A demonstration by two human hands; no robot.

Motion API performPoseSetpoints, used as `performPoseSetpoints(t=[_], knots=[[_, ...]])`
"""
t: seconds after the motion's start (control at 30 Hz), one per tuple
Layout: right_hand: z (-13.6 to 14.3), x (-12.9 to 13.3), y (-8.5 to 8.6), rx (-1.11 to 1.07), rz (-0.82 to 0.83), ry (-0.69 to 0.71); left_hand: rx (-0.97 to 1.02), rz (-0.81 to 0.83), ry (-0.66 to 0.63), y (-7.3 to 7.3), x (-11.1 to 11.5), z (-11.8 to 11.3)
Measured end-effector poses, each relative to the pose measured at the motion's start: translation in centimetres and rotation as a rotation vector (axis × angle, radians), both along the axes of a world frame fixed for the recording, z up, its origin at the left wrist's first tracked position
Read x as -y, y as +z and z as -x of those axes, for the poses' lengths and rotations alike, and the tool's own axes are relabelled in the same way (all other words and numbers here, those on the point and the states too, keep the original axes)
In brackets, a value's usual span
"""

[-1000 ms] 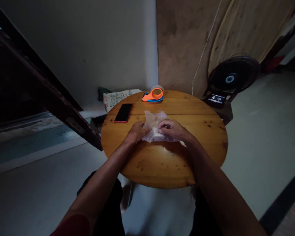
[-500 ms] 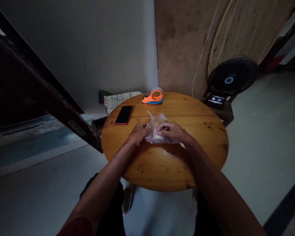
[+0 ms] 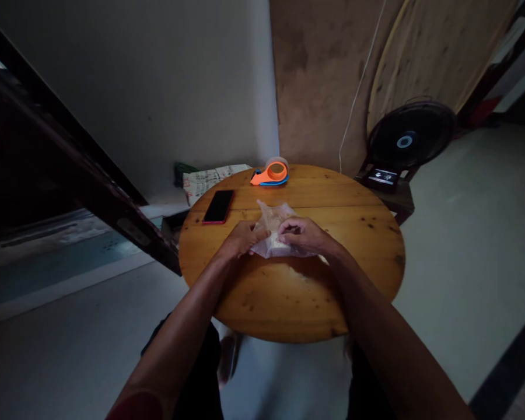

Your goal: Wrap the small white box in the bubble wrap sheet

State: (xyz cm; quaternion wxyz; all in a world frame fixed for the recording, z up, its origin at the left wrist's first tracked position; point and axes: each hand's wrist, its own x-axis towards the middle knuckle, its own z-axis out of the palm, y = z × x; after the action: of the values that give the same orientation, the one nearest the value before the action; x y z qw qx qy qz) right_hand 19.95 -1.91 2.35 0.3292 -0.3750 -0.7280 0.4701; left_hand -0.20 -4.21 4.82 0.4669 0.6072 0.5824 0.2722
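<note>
A crumpled, see-through plastic bag (image 3: 273,217) lies near the middle of the round wooden table (image 3: 284,297), with something whitish inside that I cannot make out. My left hand (image 3: 245,236) grips the bag's left edge between thumb and fingers. From the right, my right hand (image 3: 304,233) rests over the bag with thumb and fingertips pinched together on the plastic. Part of the bag sticks out beneath the right wrist.
Behind the bag stands an orange and blue tape dispenser (image 3: 271,174). A phone with a red edge (image 3: 219,206) lies at the table's left. To the right is a round black fan (image 3: 405,140) with a small lit screen (image 3: 381,177) below it. A dark door frame (image 3: 133,224) rises at the left.
My left hand has shifted slightly left, and the bag's left side is spread a little wider and flatter. My right hand keeps its pinch at nearly the same spot.
</note>
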Motion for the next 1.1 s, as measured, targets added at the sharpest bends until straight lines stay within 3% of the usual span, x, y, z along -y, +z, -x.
performPoseSetpoints(t=[0.3, 0.7, 0.93, 1.1], knots=[[0.0, 0.1, 0.1, 0.018, -0.004, -0.007, 0.002, -0.059, 0.002, -1.2, -0.6, -0.1], [0.2, 0.3, 0.1, -0.011, 0.001, 0.004, 0.046, 0.013, -0.001, -1.0, -0.8, 0.7], [0.0, -0.1, -0.1, 0.003, -0.02, 0.007, 0.0, 0.03, -0.144, -0.2, -0.7, 2.1], [0.0, -0.1, -0.3, -0.023, -0.008, 0.017, -0.08, 0.057, -0.07, -0.8, -0.6, 1.4]])
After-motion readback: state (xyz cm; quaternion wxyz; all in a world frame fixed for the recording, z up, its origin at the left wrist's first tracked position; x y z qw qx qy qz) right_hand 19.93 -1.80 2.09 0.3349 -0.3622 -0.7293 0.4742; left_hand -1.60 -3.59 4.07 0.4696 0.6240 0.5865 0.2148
